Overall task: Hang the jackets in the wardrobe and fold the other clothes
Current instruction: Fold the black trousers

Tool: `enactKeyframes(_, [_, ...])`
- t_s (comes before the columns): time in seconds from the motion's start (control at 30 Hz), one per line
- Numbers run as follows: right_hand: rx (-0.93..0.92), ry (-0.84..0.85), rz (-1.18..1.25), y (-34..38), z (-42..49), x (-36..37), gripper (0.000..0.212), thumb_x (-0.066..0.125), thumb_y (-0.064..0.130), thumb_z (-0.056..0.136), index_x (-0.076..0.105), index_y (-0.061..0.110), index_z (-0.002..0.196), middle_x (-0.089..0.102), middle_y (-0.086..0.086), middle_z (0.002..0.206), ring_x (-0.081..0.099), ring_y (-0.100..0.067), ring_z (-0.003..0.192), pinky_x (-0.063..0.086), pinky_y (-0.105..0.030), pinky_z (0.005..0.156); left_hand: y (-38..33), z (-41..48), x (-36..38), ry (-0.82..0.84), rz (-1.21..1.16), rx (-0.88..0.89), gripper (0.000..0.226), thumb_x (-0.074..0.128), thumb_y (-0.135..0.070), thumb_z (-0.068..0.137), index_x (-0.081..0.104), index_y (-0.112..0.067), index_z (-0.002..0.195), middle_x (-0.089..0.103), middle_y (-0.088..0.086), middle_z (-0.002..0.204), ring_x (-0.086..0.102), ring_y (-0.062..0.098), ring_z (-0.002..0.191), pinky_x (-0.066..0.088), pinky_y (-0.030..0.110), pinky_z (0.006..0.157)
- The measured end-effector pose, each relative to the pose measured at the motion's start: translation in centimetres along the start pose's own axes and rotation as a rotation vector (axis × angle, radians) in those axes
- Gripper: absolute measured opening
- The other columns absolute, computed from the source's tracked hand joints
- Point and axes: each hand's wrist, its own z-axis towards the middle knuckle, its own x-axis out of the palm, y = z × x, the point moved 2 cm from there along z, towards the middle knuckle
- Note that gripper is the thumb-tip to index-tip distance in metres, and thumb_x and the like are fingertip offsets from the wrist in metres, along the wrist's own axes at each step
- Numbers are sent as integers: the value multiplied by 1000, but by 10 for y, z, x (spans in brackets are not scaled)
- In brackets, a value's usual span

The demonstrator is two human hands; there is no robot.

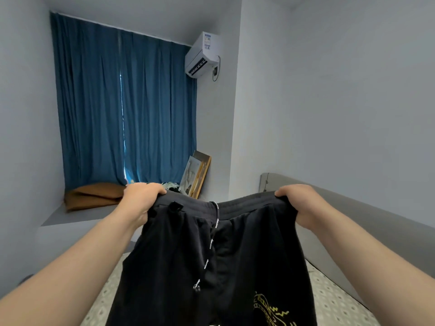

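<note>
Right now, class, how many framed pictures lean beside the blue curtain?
2. A pale picture in front, a brown-framed picture behind it, both in the corner past the black trousers that the left hand and right hand grip. Others may hide behind.

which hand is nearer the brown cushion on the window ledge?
Left. The left hand grips the waistband of the black pants just right of the brown cushion in view; the right hand grips its far end, farther right.
</note>
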Motion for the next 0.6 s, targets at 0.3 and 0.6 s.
enactKeyframes(0.3, [-274, 198, 16, 7, -52, 97, 8, 65, 13, 90, 73, 9, 91, 74, -17, 92, 72, -34, 89, 59, -49, 85, -18, -83, 76, 314, 58, 223, 21, 72, -25, 85, 67, -6, 77, 66, 9, 71, 65, 24, 70, 51, 36, 66])
enactKeyframes(0.6, [-303, 301, 158, -4, -61, 86, 15, 64, 8, 92, 70, 6, 105, 75, -13, 94, 71, -28, 87, 60, -40, 76, -11, -89, 57, 693, -328, -81, 41, 37, -21, 100, 62, 4, 120, 66, 25, 118, 67, 43, 102, 54, 48, 91])
